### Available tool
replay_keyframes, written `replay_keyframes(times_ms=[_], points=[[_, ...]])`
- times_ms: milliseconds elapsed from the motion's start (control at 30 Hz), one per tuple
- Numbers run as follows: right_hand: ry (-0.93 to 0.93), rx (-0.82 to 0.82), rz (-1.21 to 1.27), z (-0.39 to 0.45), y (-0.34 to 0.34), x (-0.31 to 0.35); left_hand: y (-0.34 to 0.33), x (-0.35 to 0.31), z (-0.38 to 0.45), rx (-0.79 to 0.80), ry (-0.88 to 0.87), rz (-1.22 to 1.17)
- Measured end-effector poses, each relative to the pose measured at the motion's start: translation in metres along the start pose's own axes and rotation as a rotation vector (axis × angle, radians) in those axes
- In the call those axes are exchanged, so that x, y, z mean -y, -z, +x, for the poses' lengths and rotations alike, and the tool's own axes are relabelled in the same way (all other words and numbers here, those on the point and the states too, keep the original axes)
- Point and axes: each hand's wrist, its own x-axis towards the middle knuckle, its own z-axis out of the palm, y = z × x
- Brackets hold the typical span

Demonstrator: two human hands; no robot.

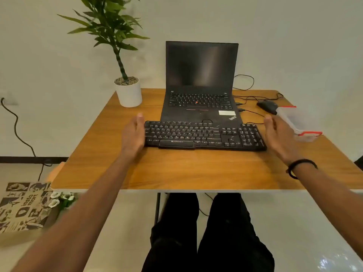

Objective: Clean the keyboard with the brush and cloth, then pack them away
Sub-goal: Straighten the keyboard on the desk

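Note:
A black keyboard point(204, 136) lies across the middle of the wooden table point(186, 169), its far edge overlapping the front of an open black laptop point(200, 85). My left hand point(134, 134) is at the keyboard's left end, fingers straight, palm facing the keys. My right hand point(278, 134) hovers just beyond the keyboard's right end, fingers straight too. Neither hand holds anything. A clear plastic box with red clips point(298, 122) stands to the right of my right hand. I see no brush or cloth in the open.
A potted plant in a white pot point(128, 91) stands at the table's back left. A black mouse point(267, 106) and cables point(245, 99) lie at the back right. A printed paper bag point(23, 205) sits on the floor to the left. My legs are under the table.

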Motion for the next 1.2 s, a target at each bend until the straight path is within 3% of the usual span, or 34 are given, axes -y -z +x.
replay_keyframes(times_ms=[100, 200, 567, 833, 900, 1033, 1100, 1200], points=[[-0.108, -0.066, 0.153, -0.008, 0.003, -0.024, -0.001, 0.012, -0.014, -0.101, 0.041, -0.135], [-0.149, -0.061, 0.278, -0.014, -0.007, -0.034, -0.01, 0.014, -0.019, -0.126, 0.055, -0.121], [-0.114, -0.1, 0.349, -0.026, -0.01, -0.037, -0.009, 0.021, -0.022, -0.272, 0.151, -0.193], [-0.121, -0.074, 0.346, -0.028, -0.012, -0.033, -0.011, 0.026, -0.024, -0.278, 0.09, -0.117], [-0.11, -0.127, 0.342, -0.027, -0.013, -0.037, -0.012, 0.021, -0.028, -0.315, -0.034, -0.032], [-0.314, -0.447, 0.479, -0.021, -0.011, -0.055, -0.029, -0.004, -0.05, -0.275, -0.321, 0.141], [-0.404, -0.615, 0.54, -0.019, -0.005, -0.061, -0.048, -0.024, -0.066, -0.183, -0.449, 0.196], [-0.467, -0.708, 0.627, -0.013, 0.004, -0.065, -0.085, -0.055, -0.093, 0.019, -0.609, 0.202]])
